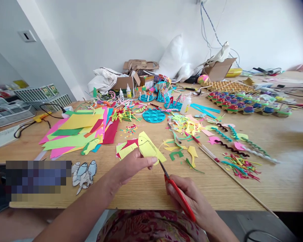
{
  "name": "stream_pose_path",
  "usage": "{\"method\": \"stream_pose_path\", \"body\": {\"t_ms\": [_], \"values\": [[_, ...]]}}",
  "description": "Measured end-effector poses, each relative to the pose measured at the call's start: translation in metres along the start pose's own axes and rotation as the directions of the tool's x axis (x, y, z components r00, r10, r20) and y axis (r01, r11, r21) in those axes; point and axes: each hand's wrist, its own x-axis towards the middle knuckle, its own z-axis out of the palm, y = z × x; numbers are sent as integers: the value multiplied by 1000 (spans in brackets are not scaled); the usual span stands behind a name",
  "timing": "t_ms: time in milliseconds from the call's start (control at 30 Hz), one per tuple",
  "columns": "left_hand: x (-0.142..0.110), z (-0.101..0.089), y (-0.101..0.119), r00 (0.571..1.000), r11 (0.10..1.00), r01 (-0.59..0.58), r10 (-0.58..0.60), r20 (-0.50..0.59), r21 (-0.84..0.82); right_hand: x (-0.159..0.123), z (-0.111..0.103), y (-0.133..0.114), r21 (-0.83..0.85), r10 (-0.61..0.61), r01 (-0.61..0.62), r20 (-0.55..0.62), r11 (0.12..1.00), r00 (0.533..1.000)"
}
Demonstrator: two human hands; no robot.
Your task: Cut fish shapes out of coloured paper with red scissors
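Observation:
A yellow paper piece [147, 144] with a fish outline drawn on it is pinched in my left hand [135, 164], thumb on top. My right hand [185, 191] is closed around the red handles of a pair of scissors [179, 198]. The dark scissor tips meet the lower right edge of the yellow paper. On the table just behind my left hand lie smaller yellow and red paper pieces [126, 148]. Green and yellow offcuts [176, 154] are scattered to the right of the held paper.
Coloured paper sheets [75, 124] are stacked at left, near paper fish cutouts [84, 173]. A thin wooden stick [237, 178] crosses the right side. Twisted pipe cleaners [232, 148], a glue bottle [186, 105], a blue scalloped disc [153, 115] and egg-tray crafts [242, 101] stand farther back.

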Motion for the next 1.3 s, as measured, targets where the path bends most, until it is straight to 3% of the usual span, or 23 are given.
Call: {"method": "stream_pose_path", "body": {"t_ms": [67, 200, 533, 1033, 1300], "values": [[-2, 8, -3, 996, 999, -39, 39, -82, 5, 0, 1, 1, 35, 17, -16, -6, 999, 1000], [-5, 18, -2, 987, 995, -99, 100, -125, 13, 0, 2, 2, 76, 49, -49, -1, 996, 999], [-5, 9, 3, 998, 997, -48, 46, 40, 67, -2, 0, 1, 9, -19, 19, 11, 1000, 1000], [2, -2, 10, 988, 982, 44, -70, 140, 183, -2, -1, 1, -60, 11, -10, 24, 998, 1000], [2, -4, 7, 997, 982, 8, -22, 74, 189, -2, 0, 1, -53, 28, -27, 13, 998, 1000]]}}
